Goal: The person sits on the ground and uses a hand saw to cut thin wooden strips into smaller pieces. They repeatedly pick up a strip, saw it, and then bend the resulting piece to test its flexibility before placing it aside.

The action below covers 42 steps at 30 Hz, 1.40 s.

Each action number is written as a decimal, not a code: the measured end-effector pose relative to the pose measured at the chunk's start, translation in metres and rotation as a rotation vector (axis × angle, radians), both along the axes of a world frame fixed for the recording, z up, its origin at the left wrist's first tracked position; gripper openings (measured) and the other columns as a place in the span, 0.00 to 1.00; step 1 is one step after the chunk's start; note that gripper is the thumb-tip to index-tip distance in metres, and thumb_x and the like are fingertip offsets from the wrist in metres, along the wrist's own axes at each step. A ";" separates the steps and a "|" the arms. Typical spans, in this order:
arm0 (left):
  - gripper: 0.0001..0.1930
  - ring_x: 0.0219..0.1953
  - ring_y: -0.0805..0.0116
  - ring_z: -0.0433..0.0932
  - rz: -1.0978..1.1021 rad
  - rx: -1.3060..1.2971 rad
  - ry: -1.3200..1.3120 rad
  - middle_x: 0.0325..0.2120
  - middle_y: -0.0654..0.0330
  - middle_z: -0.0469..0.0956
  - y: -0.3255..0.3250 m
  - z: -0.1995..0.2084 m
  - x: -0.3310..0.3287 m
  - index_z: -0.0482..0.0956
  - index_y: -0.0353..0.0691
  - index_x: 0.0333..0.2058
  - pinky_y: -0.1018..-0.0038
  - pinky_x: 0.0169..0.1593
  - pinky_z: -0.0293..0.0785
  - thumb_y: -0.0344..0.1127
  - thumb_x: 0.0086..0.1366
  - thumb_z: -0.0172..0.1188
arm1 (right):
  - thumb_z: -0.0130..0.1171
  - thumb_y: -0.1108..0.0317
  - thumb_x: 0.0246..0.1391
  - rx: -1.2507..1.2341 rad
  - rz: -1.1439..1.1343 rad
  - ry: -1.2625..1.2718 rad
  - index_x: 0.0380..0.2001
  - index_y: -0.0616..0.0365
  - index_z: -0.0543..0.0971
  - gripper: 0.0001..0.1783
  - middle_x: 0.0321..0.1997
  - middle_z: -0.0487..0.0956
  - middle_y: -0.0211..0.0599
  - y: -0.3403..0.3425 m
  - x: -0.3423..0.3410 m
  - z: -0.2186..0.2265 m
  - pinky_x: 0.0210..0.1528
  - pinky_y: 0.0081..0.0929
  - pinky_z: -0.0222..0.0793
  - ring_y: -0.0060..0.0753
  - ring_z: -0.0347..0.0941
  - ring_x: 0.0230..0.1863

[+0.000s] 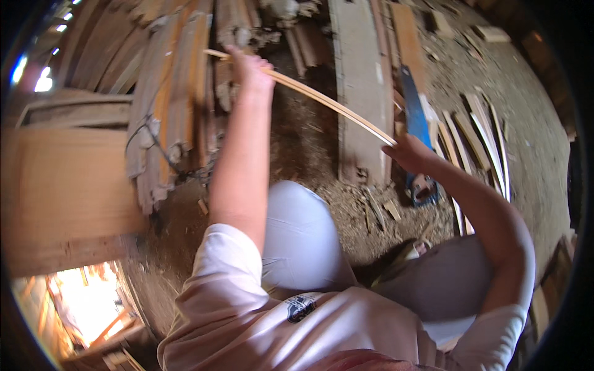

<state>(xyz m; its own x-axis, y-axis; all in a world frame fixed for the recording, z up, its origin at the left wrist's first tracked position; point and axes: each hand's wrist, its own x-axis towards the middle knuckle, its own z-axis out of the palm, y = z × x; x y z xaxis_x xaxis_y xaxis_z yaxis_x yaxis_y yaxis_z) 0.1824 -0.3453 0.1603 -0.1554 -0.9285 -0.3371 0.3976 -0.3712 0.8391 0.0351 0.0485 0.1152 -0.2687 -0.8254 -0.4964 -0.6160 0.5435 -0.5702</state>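
A long, thin wooden strip [328, 102] slants between my hands, slightly bowed, with a lengthwise line that may mean two strips lie together. My left hand [250, 69] is closed around it near its far end, arm stretched forward. Lower down and to the right, my right hand [409, 153] grips the near end. Under the strip lies a wide grey board [362, 80] on the ground. Just beyond my right hand rests a handsaw [416, 111] with a blue blade, its handle toward me.
Several narrow wood strips [489, 148] lie to the right. Stacked old boards [176, 93] fill the left side, with a dark cord over them. A wooden panel [74, 191] stands at far left above a bright opening [90, 303]. Wood chips [377, 210] litter the dirt floor.
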 end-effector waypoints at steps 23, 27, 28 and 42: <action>0.30 0.19 0.72 0.55 0.099 0.131 -0.221 0.19 0.68 0.54 -0.003 0.005 0.009 0.55 0.46 0.29 0.73 0.25 0.57 0.68 0.76 0.46 | 0.46 0.13 0.52 0.081 -0.090 -0.490 0.16 0.47 0.65 0.45 0.17 0.62 0.25 0.005 -0.005 0.014 0.19 0.30 0.57 0.23 0.61 0.17; 0.30 0.19 0.72 0.56 0.072 0.097 -0.240 0.19 0.67 0.54 -0.010 -0.003 0.012 0.56 0.46 0.30 0.74 0.25 0.56 0.68 0.75 0.48 | 0.45 0.12 0.51 0.068 -0.054 -0.390 0.16 0.55 0.72 0.50 0.17 0.68 0.32 0.006 -0.003 0.017 0.21 0.34 0.63 0.28 0.67 0.18; 0.31 0.19 0.72 0.56 0.058 0.088 -0.217 0.19 0.67 0.54 -0.015 -0.002 0.014 0.56 0.46 0.30 0.74 0.24 0.56 0.68 0.74 0.48 | 0.45 0.12 0.51 0.061 -0.056 -0.375 0.18 0.59 0.74 0.52 0.17 0.69 0.34 0.004 -0.003 0.017 0.22 0.35 0.65 0.30 0.69 0.20; 0.32 0.14 0.76 0.53 -0.283 -0.369 0.146 0.14 0.71 0.55 0.046 0.137 0.012 0.60 0.46 0.25 0.78 0.19 0.53 0.68 0.76 0.43 | 0.65 0.28 0.55 0.018 0.216 -0.114 0.63 0.64 0.70 0.51 0.51 0.81 0.50 0.034 -0.050 0.068 0.56 0.43 0.74 0.46 0.77 0.58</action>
<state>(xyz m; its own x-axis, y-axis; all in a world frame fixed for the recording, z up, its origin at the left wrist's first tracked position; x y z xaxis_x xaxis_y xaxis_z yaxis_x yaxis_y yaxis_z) 0.1939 -0.2996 0.2975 -0.4402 -0.8965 0.0508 0.4470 -0.1698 0.8783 -0.0145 0.0824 0.1832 -0.0285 -0.8485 -0.5285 -0.6512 0.4169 -0.6342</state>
